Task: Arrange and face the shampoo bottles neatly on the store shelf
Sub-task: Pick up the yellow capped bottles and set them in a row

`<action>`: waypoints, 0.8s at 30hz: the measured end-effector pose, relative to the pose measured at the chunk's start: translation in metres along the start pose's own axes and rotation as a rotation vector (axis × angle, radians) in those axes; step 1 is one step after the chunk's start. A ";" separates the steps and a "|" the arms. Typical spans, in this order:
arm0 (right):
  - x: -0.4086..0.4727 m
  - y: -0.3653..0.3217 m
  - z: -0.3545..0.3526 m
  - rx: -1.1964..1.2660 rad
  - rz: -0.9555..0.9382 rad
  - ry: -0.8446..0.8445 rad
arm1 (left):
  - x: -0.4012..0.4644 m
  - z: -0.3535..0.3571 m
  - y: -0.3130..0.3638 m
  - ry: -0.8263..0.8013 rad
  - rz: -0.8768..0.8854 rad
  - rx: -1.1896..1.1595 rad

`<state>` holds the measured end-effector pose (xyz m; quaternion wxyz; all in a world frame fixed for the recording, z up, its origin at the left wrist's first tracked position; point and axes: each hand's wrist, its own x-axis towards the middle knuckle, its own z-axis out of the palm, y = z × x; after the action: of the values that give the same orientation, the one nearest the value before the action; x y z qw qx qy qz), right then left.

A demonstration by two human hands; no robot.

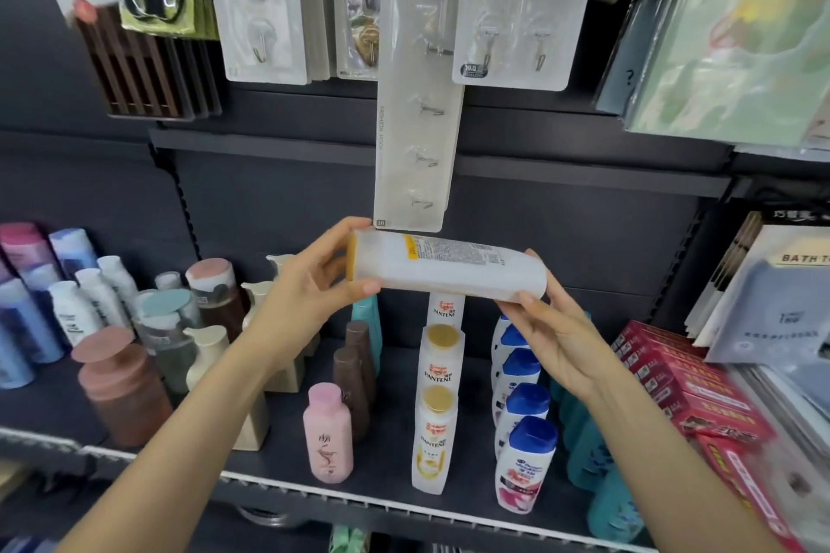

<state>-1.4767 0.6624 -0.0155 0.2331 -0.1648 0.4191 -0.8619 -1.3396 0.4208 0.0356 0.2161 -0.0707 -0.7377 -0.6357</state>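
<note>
Fingers [359,233] of your left hand [310,283] curl round the yellow-capped end of a white shampoo bottle [449,267], while your right hand [557,337] pinches its base from below — both hands grip it. You hold the bottle sideways, back label facing up, in the air above the shelf [386,503]. Beneath it stands a front-to-back row of matching Pantene bottles [433,440], upright; just right of these a row of blue-capped bottles [523,462]; to their left a pink bottle [328,436] — near the shelf's front edge
</note>
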 end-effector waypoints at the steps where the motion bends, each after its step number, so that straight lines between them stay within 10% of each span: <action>1: 0.000 -0.001 0.000 0.009 -0.005 -0.004 | -0.001 -0.002 0.000 -0.015 -0.003 0.008; 24: -0.003 0.001 0.011 -0.486 -0.120 0.050 | 0.016 0.002 -0.020 0.323 -0.268 -0.143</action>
<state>-1.4683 0.6567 -0.0096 0.1248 -0.2194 0.6091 -0.7518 -1.3625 0.4167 0.0236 0.2391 0.1156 -0.6495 -0.7125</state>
